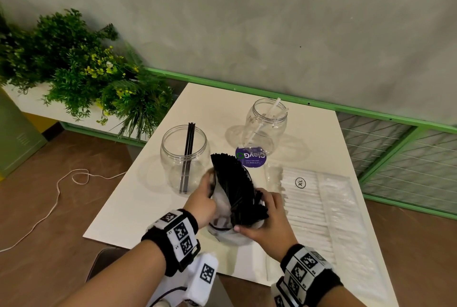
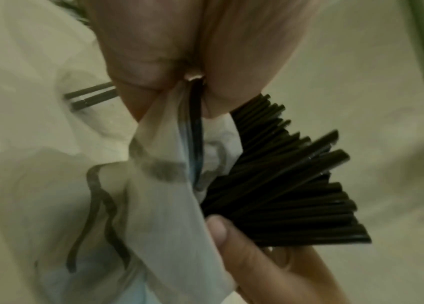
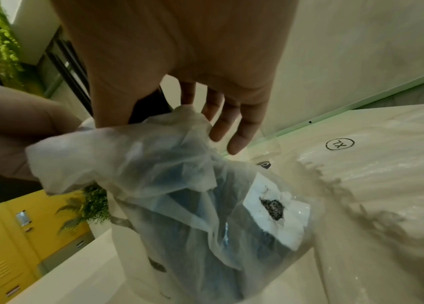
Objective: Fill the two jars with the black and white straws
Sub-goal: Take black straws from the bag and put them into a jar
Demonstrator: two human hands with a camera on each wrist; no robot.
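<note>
**Black straws fanning out of their bag: spill risk at the bundle**

The left hand point(image 1: 201, 201) is pinching the crumpled mouth of the thin plastic bag point(image 1: 223, 229), thumb and fingers closed on the film. The right hand point(image 1: 268, 220) is gripping the lower end of the black straws point(image 1: 235, 183); the left wrist view is showing its thumb point(image 2: 218, 228) pressing on the bundle just where it leaves the bag.

Risks, as judged:
- The straws are splaying into a wide fan above that single grip point. Any slackening is likely to let the outer ones slide free onto the table point(image 1: 148, 208).
- The film is bunching around the bundle's base, so drawing the straws out may drag the bag along.
- The fanned tips are spreading about as wide as the mouth of the left jar point(image 1: 184, 158), so some may catch the rim unless gathered first.

The straws are lying between both hands, tips pointing away from the person, near that jar, which is holding a few black straws. The right jar point(image 1: 265, 126) is holding what appears to be a single white straw. The pack of white straws point(image 1: 309, 208) is lying flat, just right of the right hand.
</note>
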